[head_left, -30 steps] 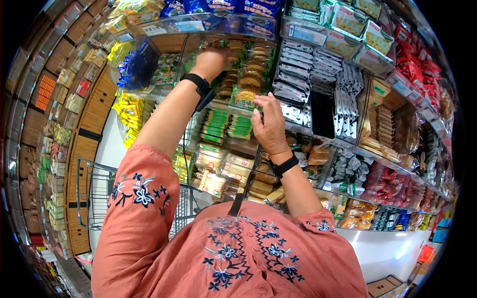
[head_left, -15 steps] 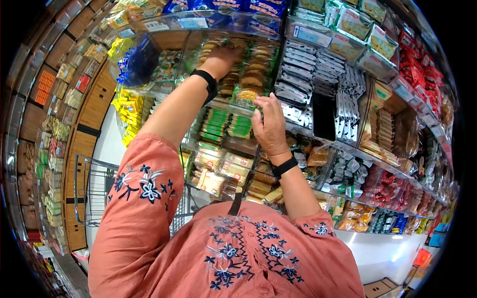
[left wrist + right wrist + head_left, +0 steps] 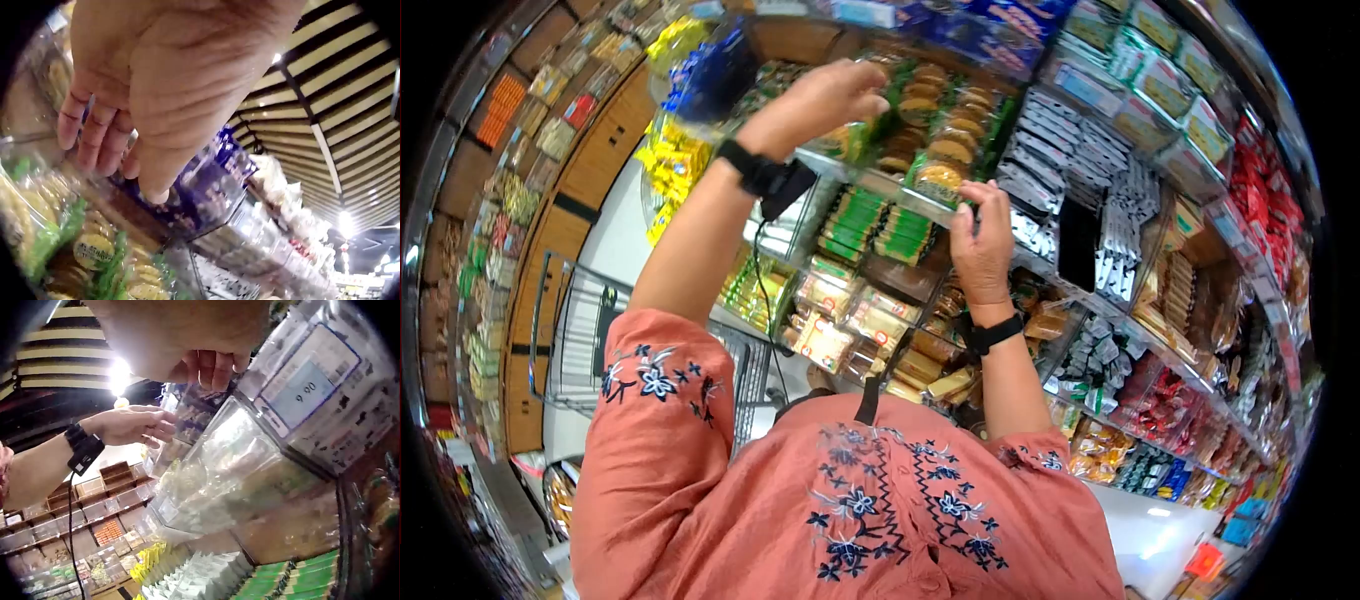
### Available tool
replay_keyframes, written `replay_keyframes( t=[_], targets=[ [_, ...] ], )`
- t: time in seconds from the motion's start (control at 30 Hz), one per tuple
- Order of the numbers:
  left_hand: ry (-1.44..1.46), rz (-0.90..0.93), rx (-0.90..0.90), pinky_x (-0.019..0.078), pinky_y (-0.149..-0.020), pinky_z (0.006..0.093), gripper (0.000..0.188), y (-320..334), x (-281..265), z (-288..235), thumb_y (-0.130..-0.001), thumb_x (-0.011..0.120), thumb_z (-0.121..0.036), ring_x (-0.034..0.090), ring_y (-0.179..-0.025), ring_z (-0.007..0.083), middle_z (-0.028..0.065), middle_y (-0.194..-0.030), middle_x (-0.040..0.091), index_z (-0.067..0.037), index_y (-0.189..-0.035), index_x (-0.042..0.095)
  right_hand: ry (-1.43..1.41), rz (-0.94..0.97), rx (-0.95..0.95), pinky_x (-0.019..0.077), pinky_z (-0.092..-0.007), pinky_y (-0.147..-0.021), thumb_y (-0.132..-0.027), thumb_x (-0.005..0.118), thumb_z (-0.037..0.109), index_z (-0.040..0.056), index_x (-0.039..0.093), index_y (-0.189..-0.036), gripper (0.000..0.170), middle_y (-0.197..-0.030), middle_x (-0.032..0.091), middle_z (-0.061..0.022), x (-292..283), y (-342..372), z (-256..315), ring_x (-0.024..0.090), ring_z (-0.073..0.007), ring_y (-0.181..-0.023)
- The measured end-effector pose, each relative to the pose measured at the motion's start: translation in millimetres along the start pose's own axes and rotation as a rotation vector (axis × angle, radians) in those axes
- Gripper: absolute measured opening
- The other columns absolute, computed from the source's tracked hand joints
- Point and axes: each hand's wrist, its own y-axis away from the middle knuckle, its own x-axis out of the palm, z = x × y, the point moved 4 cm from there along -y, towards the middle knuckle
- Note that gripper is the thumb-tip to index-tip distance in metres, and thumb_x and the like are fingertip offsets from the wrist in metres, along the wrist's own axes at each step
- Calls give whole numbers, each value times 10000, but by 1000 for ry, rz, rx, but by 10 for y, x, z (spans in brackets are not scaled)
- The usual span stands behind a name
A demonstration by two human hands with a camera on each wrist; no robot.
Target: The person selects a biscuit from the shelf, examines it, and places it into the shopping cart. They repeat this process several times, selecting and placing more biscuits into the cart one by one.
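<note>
– Left hand (image 3: 815,102) is back and leftward now, off the cookie packs (image 3: 951,150) it's touching half a second earlier. Did it grab one?

– Nope, fingers look loose, a bit spread, nothing between them. Right hand (image 3: 983,245) has its fingertips at the front edge of the clear bin (image 3: 885,187), right by the nearest pack. Can't tell if it's pinching anything.

– How do those packs handle, you reckon?

– Light, I'd guess: slick crinkly film, brittle cookies. I'd hold along both long sides or slide fingers underneath; squeezing the middle probably cracks some. They're lying in rows in that clear bin, running front to back.

– And the other bins?

– Next one to the right is stuffed with silvery-white packets (image 3: 1040,138), with a black phone (image 3: 1078,245) lying on top. Below the cookies you've got green packs (image 3: 850,222), then cream packs (image 3: 825,287) with red marks, all stacked pretty tight.
</note>
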Motion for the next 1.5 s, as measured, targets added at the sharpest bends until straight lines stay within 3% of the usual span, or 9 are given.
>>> replay_keyframes(
  t=[0.07,0.27,0.5,0.67,0.7,0.77,0.9,1.23,1.5],
  targets=[
    [239,-91,-93,500,-887,283,348,507,-348,77,-971,668,-229,604,-1037,114,53,-1091,676,-24,-1247,620,-60,34,2,457,-457,-1023,-851,554,-29,9,596,-1056,213,-1042,622,-171,29,-21,255,603,-369,-1013],
    [491,-328,-778,488,-837,273,427,2828,-786,1303,-1002,590,-405,658,-1013,128,28,-1129,683,-85,-1284,611,-457,487,343,523,-338,-837,-912,585,21,4,599,-1134,223,-1059,660,-139,888,571,823,661,-252,-949],
    [615,-549,-1504,530,-674,287,368,6010,-32,2367,-935,630,-406,659,-843,124,27,-949,649,-52,-1031,658,-682,953,636,523,-297,-779,-942,578,68,-9,590,-1204,274,-1015,684,-103,2047,1670,1119,656,-151,-884],
    [656,-518,-1845,509,-633,301,428,7531,713,2651,-928,664,-328,614,-817,139,47,-977,586,-50,-1237,562,-598,1237,633,524,-293,-773,-961,562,95,6,577,-1244,297,-1005,682,-90,2656,2151,1397,647,-145,-876],
    [507,-427,-1972,584,-695,407,440,7725,860,2708,-874,662,-308,699,-896,269,135,-1106,676,-41,-1219,604,-597,1272,659,524,-292,-767,-960,564,97,10,578,-1247,300,-999,682,-89,2759,2225,1452,646,-144,-873],
    [138,-229,-1960,555,-878,471,541,8499,1450,2987,-862,654,-325,663,-1059,382,205,-1227,653,-32,-1305,554,-541,1361,672,522,-282,-759,-968,561,104,13,578,-1259,305,-1005,684,-89,2904,2269,1593,642,-135,-877],
    [126,-2,-2013,527,-944,486,698,8626,1736,3003,-798,729,-316,610,-1148,427,298,-1294,574,-16,-1377,478,-465,1472,826,518,-264,-799,-985,553,93,-33,559,-1232,278,-990,659,-67,3142,2375,1857,616,-112,-882],
    [-104,150,-1836,479,-984,521,785,8543,2143,3542,-770,784,-265,516,-1288,346,139,-1420,487,-185,-1457,413,-484,1536,962,516,-260,-829,-964,551,46,-35,556,-1220,268,-977,669,-66,3562,2820,2010,628,-113,-881],
    [30,294,-1898,365,-1015,689,891,8479,2301,3777,-716,819,-329,402,-1362,358,88,-1416,478,-238,-1472,357,-414,1573,1078,519,-263,-826,-999,560,95,-32,566,-1211,248,-1032,675,-85,3645,2914,2102,639,-120,-886]
  ],
)
